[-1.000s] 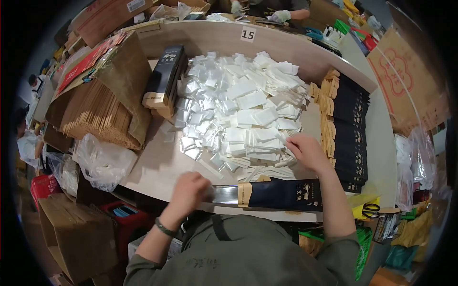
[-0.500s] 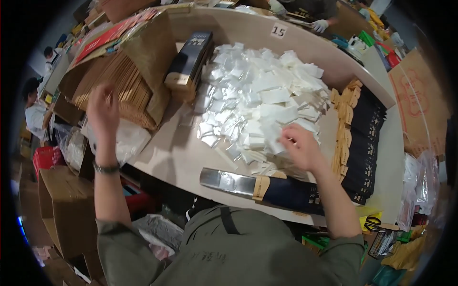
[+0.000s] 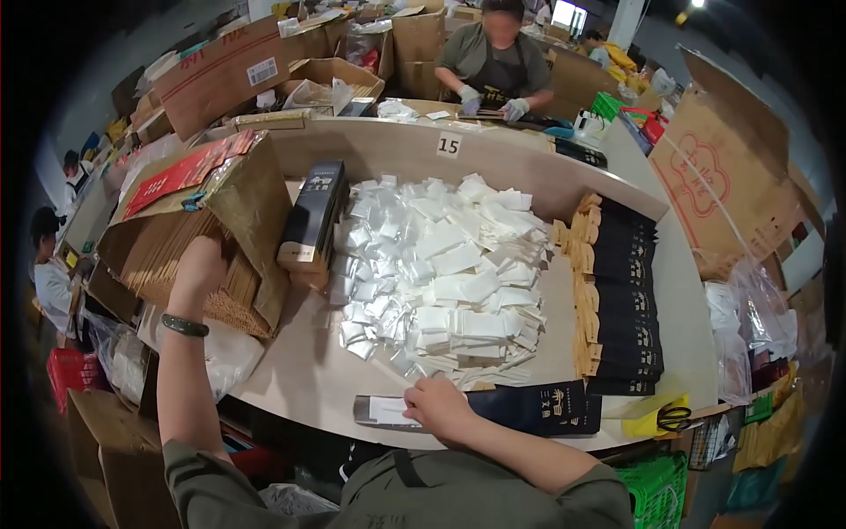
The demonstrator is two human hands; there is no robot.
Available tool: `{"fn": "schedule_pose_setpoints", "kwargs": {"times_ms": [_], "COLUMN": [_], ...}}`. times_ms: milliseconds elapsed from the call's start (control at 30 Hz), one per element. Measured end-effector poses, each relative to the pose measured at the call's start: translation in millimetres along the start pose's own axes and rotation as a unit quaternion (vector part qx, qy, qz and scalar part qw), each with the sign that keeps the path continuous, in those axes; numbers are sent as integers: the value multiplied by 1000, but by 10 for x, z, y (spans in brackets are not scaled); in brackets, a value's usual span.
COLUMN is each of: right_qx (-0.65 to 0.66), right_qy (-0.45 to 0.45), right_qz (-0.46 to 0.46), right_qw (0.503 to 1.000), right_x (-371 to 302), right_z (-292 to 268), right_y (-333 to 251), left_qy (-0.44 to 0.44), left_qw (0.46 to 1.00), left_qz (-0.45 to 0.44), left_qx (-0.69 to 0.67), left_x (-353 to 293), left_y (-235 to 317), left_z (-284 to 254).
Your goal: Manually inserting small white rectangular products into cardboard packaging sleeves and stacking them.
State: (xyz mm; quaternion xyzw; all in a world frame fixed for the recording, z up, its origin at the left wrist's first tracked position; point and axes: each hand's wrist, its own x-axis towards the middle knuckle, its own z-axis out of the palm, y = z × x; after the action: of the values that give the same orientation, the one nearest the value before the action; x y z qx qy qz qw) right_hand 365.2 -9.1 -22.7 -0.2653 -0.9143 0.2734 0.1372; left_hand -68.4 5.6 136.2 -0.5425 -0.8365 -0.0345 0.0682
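My left hand (image 3: pixel 201 263) reaches into an open carton (image 3: pixel 256 189) packed with upright brown corrugated pieces (image 3: pixel 159 264). Its fingers are hidden among them. On the near edge of the table lies a long dark blue package (image 3: pixel 538 407) with an open end toward the left. Over that end my right hand (image 3: pixel 438 409) is closed, its fingertips on a flat white packet (image 3: pixel 388 411). A large heap of white packets (image 3: pixel 467 286) and small clear sachets (image 3: pixel 359 309) spreads just beyond this hand.
A dark box (image 3: pixel 313 216) stands between carton and heap. Several dark packages with tan ends (image 3: pixel 621 309) line the right side, near scissors (image 3: pixel 674 414) and a yellow bag (image 3: pixel 641 420). Beyond the raised table rim (image 3: pixel 379 141), a gloved person (image 3: pixel 498 70) works.
The view has tilted upward. My left hand has gone from above the carton's front into the brown pieces. My right hand has moved from the heap's edge to the package's open end with a white packet.
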Motion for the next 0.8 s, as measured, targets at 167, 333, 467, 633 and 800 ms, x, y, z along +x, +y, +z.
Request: {"fn": "schedule_pose_setpoints", "kwargs": {"times_ms": [167,333,467,633,800], "right_qx": [-58,-17,-65,-64,-35], "right_qy": [113,159,47,40,50], "right_qz": [-103,-18,-51,-53,-79], "right_qw": [987,987,995,996,995], "right_x": [-41,-379,-542,-530,-416], "right_z": [-99,-574,-622,-534,-353], "right_y": [16,97,131,189,75], "left_qy": [253,159,-305,-283,-181], "left_qw": [951,751,739,844,819], "left_qz": [25,-173,-11,23,184], "left_qx": [-174,-617,-601,-456,-512], "left_x": [-245,-1679,-2081,-1875,-1984], "left_y": [-197,176,733,945,2202], "left_z": [93,871,1060,1285,1077]}}
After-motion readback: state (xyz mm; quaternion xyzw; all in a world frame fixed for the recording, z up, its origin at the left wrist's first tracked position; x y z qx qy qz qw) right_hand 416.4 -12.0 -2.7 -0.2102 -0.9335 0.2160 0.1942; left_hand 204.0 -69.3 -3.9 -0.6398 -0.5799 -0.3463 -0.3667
